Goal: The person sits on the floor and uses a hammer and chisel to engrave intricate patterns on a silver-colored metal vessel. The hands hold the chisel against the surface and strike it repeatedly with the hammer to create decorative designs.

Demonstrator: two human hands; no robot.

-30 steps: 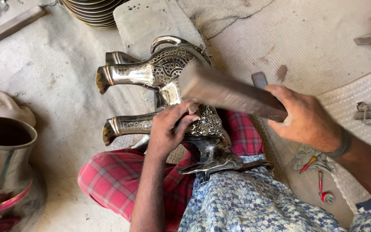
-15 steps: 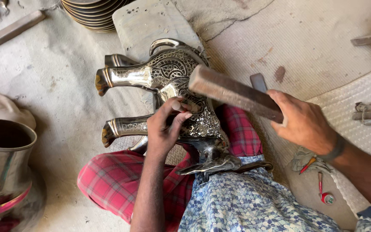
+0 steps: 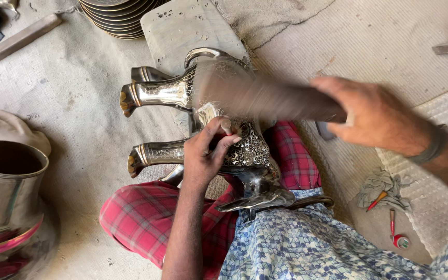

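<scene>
Metal animal figure [image 3: 224, 129] lies on its side across the person's lap, over the red checked cloth [image 3: 146, 218], legs pointing left, engraved body facing up.

Left hand [image 3: 203, 155]: closed in a pinch at the flank of the figure, thumb and fingertips together. A small tool may be held upright between them; too little shows to tell for certain.

Right hand [image 3: 374, 119]: fist shut round the end of a long brown wooden bar [image 3: 265, 98]. Change noted: one second ago the bar was tilted, its far end low over the left hand; half a second ago it was lifted and sharp; now it is smeared with motion blur and lies nearly level above the figure's back. Judgement: a swing is in progress, most likely a blow aimed at the spot the left hand pinches. The left hand has hardly shifted across the three pictures, so the work point is unchanged.

Outward from the lap:
- two figure legs with dark hooves, upper [image 3: 151, 94] and lower [image 3: 154, 154], apart.
- large polished metal pot [image 3: 6, 197], lower left, with a pink band near its base.
- stack of metal plates [image 3: 117, 15], top edge.
- wooden stick [image 3: 24, 36], upper left on the floor.
- grey rag [image 3: 382, 186] at right, a small orange-handled tool [image 3: 377, 201] on it.
- small round red and white tin [image 3: 401, 241] just below, with a thin red tool [image 3: 391, 223] beside it.

Labels and signs: none readable.
</scene>
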